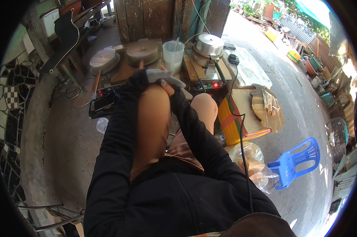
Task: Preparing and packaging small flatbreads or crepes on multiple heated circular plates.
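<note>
My left hand [158, 75], in a grey glove, rests over my bent left knee with its fingers stretched out toward the right wrist. Below it, my right hand [168, 88] shows bare fingertips lying against the knee; the rest of it is partly hidden. Neither hand shows anything held. Just beyond them stands a translucent plastic tub [173, 59] with pale contents and a utensil handle. Round metal hotplates [143, 52] with handles sit left of the tub. To its right, a silver pot [209, 44] stands on another appliance with red lights [215, 85].
A phone [102, 103] lies left of my knees, above a clear plastic cup [102, 125]. At right are a cardboard-topped box [241, 110], a bag of rolled wafers [270, 104], a clear plastic bag [249, 160] and a blue chair [293, 162]. A black cable [244, 158] runs past my right arm.
</note>
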A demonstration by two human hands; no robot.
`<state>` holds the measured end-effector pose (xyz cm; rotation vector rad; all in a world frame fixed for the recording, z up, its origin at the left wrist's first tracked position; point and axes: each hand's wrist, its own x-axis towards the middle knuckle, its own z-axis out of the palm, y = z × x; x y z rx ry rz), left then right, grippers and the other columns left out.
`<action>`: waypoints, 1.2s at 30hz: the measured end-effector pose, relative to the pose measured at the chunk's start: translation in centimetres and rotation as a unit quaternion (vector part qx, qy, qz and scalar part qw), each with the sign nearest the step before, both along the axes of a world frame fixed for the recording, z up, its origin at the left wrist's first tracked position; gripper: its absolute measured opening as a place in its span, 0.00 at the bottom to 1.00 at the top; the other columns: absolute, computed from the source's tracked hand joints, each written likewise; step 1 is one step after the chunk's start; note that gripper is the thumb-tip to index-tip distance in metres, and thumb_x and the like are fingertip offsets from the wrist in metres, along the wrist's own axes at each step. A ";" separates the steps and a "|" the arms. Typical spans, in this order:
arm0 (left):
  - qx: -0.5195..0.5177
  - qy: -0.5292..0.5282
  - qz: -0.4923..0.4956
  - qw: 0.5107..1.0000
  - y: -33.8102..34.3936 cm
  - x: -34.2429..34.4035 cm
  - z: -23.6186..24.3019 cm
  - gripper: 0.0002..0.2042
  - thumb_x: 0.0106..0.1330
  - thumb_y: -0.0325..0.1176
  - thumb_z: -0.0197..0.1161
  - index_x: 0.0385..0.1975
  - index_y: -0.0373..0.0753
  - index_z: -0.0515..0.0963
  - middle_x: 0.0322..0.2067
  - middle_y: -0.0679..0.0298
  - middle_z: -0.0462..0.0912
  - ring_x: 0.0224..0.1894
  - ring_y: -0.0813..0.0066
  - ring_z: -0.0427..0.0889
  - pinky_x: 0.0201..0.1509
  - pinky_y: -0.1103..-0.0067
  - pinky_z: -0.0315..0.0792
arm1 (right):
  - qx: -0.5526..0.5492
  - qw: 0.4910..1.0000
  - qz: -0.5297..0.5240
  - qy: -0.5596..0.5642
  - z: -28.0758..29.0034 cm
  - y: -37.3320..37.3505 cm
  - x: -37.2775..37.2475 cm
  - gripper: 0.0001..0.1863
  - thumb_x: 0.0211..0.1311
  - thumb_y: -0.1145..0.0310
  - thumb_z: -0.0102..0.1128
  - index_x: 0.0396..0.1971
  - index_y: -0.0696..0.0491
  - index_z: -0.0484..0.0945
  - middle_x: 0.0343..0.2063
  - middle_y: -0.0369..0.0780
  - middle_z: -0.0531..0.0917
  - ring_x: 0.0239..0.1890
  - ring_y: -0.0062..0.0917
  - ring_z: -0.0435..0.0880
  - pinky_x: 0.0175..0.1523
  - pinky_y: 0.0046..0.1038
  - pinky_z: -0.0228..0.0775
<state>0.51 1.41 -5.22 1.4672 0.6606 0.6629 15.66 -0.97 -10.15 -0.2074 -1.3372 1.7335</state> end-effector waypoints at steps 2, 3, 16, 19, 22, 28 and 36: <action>0.000 0.000 -0.001 1.000 0.2 0.1 0.0 0.21 0.71 0.41 0.47 0.48 0.28 0.75 0.50 0.53 0.77 0.49 0.73 0.74 0.61 0.89 0.54 | -0.009 1.000 0.003 0.008 -0.1 0.0 -0.1 0.30 0.65 0.66 0.49 0.66 0.52 0.55 0.56 0.43 0.69 0.49 0.23 0.71 0.53 0.21 0.62; 0.000 0.000 -0.002 1.000 0.1 0.0 -0.1 0.21 0.71 0.41 0.47 0.48 0.28 0.75 0.50 0.53 0.78 0.49 0.73 0.74 0.61 0.90 0.54 | -0.014 1.000 0.004 0.013 -0.2 0.0 -0.1 0.30 0.65 0.67 0.49 0.66 0.52 0.55 0.55 0.43 0.70 0.48 0.22 0.71 0.52 0.20 0.63; 0.008 0.002 -0.005 1.000 -0.1 0.0 0.1 0.21 0.71 0.41 0.46 0.47 0.27 0.77 0.49 0.53 0.78 0.48 0.74 0.75 0.60 0.90 0.55 | -0.015 0.999 0.013 0.029 -0.2 0.1 -0.1 0.29 0.65 0.68 0.48 0.66 0.51 0.56 0.55 0.43 0.70 0.48 0.23 0.71 0.53 0.21 0.62; 0.019 0.012 -0.002 1.000 -0.2 0.3 0.3 0.21 0.72 0.42 0.45 0.47 0.27 0.77 0.49 0.53 0.79 0.48 0.74 0.75 0.61 0.90 0.55 | -0.014 0.999 0.012 0.030 -0.5 0.4 -0.1 0.29 0.65 0.68 0.49 0.66 0.51 0.57 0.55 0.43 0.70 0.48 0.23 0.71 0.54 0.21 0.62; 0.024 0.021 -0.002 0.999 0.2 -0.2 -0.1 0.22 0.72 0.42 0.45 0.47 0.28 0.77 0.49 0.53 0.79 0.48 0.73 0.75 0.61 0.89 0.54 | -0.009 0.999 0.010 0.030 -0.6 0.4 -0.3 0.28 0.65 0.68 0.49 0.66 0.51 0.57 0.55 0.43 0.70 0.48 0.23 0.71 0.54 0.21 0.62; 0.021 0.021 -0.007 1.000 0.7 -0.4 -0.5 0.22 0.72 0.42 0.45 0.47 0.29 0.77 0.49 0.54 0.78 0.48 0.74 0.75 0.61 0.89 0.54 | -0.004 1.000 0.005 0.031 -0.5 0.3 -0.2 0.28 0.65 0.68 0.49 0.66 0.50 0.57 0.54 0.43 0.71 0.48 0.23 0.72 0.53 0.21 0.63; -0.001 -0.004 -0.016 1.000 0.8 -0.5 -0.8 0.22 0.71 0.43 0.45 0.48 0.29 0.76 0.50 0.55 0.78 0.48 0.74 0.75 0.62 0.89 0.53 | -0.012 1.000 0.005 0.020 -0.4 0.2 -0.1 0.29 0.66 0.68 0.49 0.66 0.50 0.57 0.54 0.42 0.71 0.47 0.22 0.72 0.52 0.20 0.63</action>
